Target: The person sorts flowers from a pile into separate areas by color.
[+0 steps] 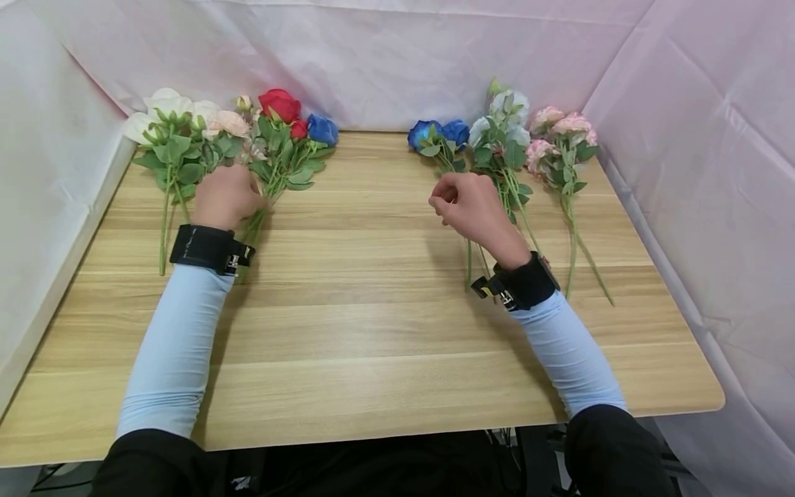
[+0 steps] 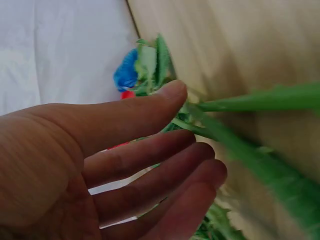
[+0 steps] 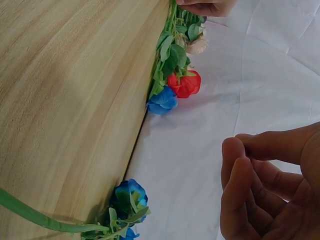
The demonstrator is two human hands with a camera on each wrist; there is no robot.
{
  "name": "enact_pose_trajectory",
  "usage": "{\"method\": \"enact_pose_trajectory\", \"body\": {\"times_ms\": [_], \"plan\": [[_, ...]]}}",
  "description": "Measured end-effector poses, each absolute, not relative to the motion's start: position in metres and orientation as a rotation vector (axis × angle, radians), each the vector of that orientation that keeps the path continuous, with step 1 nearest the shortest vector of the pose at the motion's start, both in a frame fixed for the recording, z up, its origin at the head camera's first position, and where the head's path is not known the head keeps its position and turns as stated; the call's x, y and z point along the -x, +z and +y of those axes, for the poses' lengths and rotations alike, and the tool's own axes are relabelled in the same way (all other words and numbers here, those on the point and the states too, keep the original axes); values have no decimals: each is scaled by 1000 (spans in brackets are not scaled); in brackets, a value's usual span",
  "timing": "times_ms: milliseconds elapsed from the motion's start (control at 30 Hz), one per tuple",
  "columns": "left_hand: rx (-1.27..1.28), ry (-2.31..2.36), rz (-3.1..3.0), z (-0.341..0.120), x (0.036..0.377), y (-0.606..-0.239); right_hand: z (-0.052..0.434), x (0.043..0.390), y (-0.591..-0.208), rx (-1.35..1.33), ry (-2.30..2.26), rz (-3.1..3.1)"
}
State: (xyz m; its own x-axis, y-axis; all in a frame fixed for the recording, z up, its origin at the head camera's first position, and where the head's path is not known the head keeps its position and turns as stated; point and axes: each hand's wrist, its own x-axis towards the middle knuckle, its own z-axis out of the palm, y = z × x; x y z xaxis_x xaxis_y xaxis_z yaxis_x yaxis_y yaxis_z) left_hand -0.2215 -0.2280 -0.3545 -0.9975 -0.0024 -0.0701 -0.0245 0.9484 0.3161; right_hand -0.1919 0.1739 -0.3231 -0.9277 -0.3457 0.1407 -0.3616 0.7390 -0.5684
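My left hand (image 1: pixel 228 197) is over the stems of the left-hand flowers. In the left wrist view its thumb and fingers stand apart beside green stems (image 2: pixel 260 162), with no stem clearly pinched. Beyond it lie red roses (image 1: pixel 281 105) and a blue rose (image 1: pixel 323 130); white flowers (image 1: pixel 169 102) and pale pink flowers (image 1: pixel 232 123) lie to its left. My right hand (image 1: pixel 477 210) hovers above the right-hand stems, fingers loosely bent, thumb touching a fingertip, holding nothing. Near it are blue roses (image 1: pixel 425 134), light blue flowers (image 1: pixel 511 105) and pink flowers (image 1: pixel 571 125).
The wooden table (image 1: pixel 348 310) has a pale cloth (image 1: pixel 373 62) rising behind its far edge and cloth walls at both sides. Both flower groups lie with heads toward the back, and bare wood shows between them.
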Motion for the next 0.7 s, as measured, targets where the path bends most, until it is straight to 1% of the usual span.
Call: {"method": "enact_pose_trajectory", "body": {"times_ms": [200, 467, 700], "plan": [[7, 478, 3022, -227, 225, -359, 174, 191, -323, -584, 947, -2906], [-17, 376, 3074, -222, 224, -356, 175, 192, -323, -581, 959, -2910], [-110, 311, 3102, -216, 220, -351, 176, 191, -323, -573, 967, -2919]]}}
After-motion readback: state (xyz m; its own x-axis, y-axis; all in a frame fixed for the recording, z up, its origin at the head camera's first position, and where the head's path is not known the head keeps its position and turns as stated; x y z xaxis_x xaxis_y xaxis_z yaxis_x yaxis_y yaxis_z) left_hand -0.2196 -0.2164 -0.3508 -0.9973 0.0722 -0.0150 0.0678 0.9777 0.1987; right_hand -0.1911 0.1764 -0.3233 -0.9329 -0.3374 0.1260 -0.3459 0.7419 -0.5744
